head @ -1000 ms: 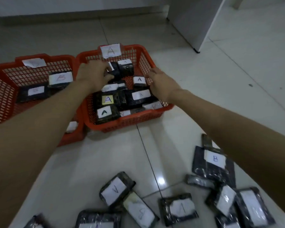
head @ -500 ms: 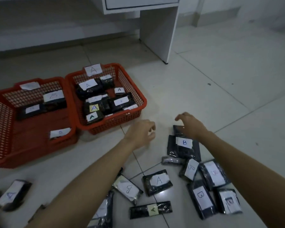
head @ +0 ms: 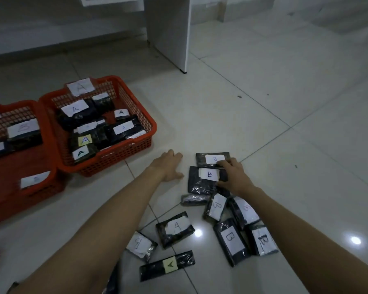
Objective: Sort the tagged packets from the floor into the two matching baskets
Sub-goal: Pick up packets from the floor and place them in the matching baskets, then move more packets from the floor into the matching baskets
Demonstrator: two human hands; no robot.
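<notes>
Right hand (head: 234, 178) fingers curled onto two stacked B packets (head: 202, 179) — may lift both or drop one. Left hand (head: 168, 166) flat, fingers relaxed, holding nothing.

2 bare forearms, left hand (head: 168, 167) and right hand (head: 235, 178) ungloved, no sleeves

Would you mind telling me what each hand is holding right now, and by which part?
The right hand is closing on the right edge of a B packet, not lifted yet. The left hand holds nothing.
</notes>
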